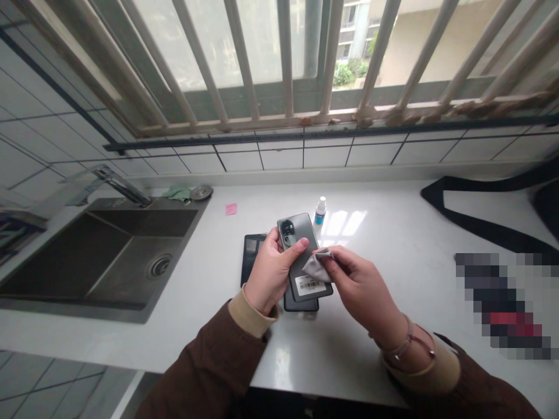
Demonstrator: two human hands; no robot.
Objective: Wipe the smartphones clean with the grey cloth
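My left hand is closed round a grey phone, held back side up with its camera ring at the top and a white barcode sticker near the bottom. My right hand pinches a small grey cloth and presses it against the phone's back. Beneath the hands a dark tablet or second device lies flat on the white counter. A small white dropper bottle with a blue label stands just behind the phone.
A dark steel sink with a tap is set into the counter at the left. A pink sticky note lies behind the phone. A black strap runs across the right. Tiled wall and barred window stand behind.
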